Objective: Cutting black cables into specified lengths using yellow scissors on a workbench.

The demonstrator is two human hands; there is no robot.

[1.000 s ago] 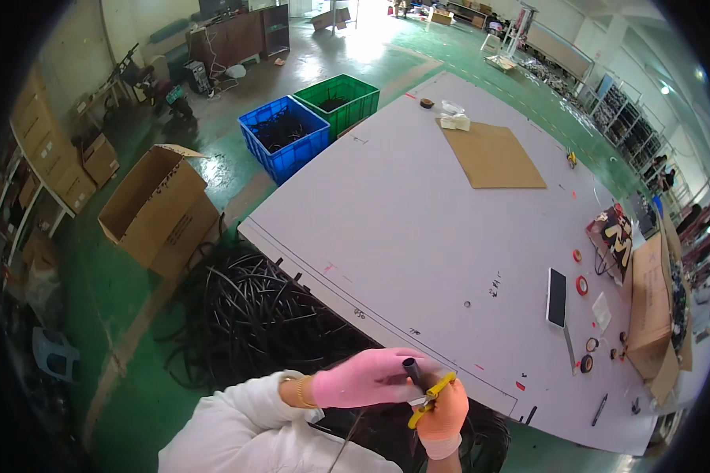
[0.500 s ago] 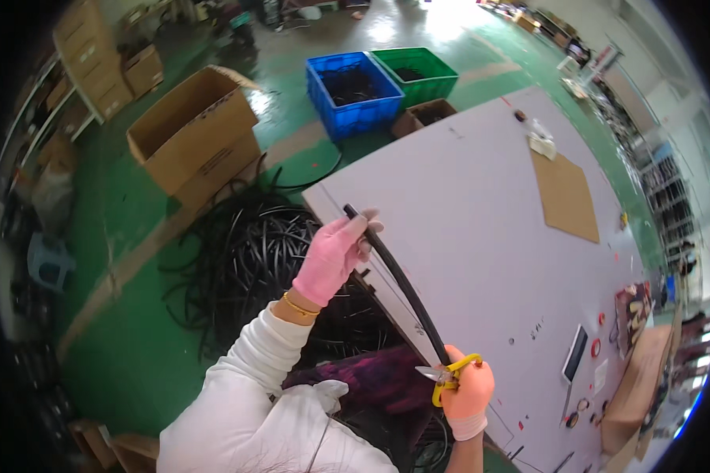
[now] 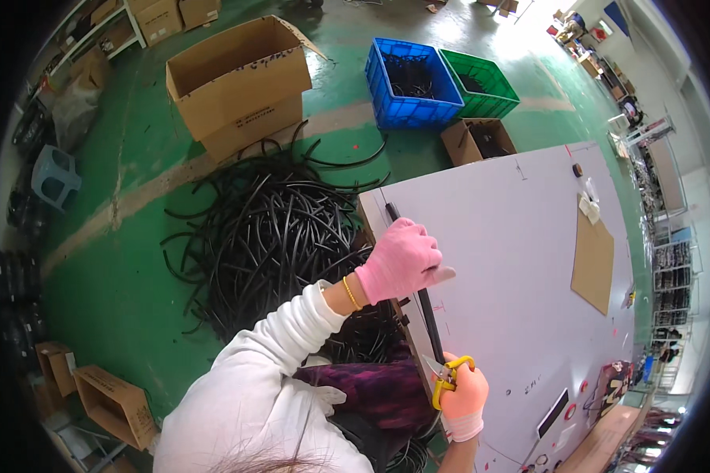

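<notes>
A length of black tube (image 3: 429,315) lies slantwise along the left edge of the white table. My left hand (image 3: 402,262), in a pink glove, is closed around its upper part with the palm side hidden; the tube's far end sticks out beyond the knuckles. At its near end my right hand (image 3: 465,397), in an orange glove, grips yellow-handled scissors (image 3: 443,381). Their blades point up and left, close beside the tube. Whether the right fingers also pinch the tube is hidden.
A big heap of black tubes (image 3: 272,221) covers the floor left of the table (image 3: 513,236). Beyond stand a tall cardboard box (image 3: 244,102), a blue crate (image 3: 418,110), a green crate (image 3: 489,102) and a small carton (image 3: 457,146). Flat cardboard (image 3: 592,264) lies on the table's far right.
My left hand has turned over and come down along the tube, now knuckles up. The tube has swung straighter and lower over the table edge. The view has shifted left.
</notes>
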